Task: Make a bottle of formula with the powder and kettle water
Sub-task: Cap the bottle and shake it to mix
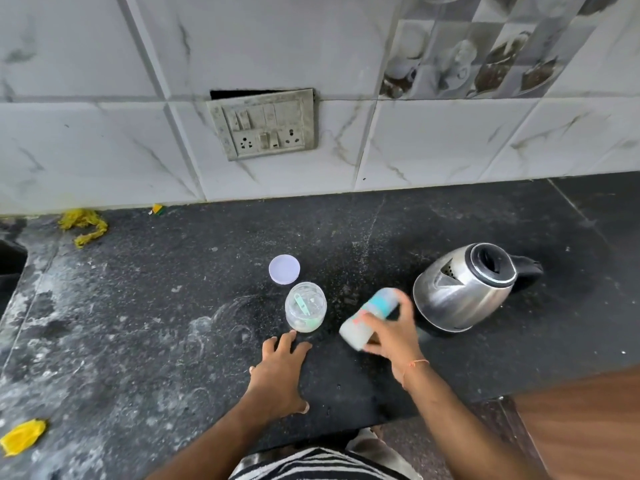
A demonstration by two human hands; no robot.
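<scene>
My right hand [391, 336] grips a baby bottle [363, 323] with a teal collar and cap, held tilted and blurred above the counter; milky liquid fills its lower part. Just right of it stands a steel kettle [460, 289] with its lid open and its black handle pointing right. A clear open powder jar [305, 306] with a green scoop inside stands left of the bottle. Its white lid [284, 269] lies flat behind it. My left hand [280, 372] rests flat on the dark counter [156, 306], fingers spread, fingertips just short of the jar.
A tiled wall with a switch and socket plate [265, 124] runs behind the counter. Yellow scraps [83, 225] lie at the back left and another yellow scrap [22, 436] at the front left. A sink edge [10, 265] shows at far left. The counter's front edge drops to a wooden floor [581, 427].
</scene>
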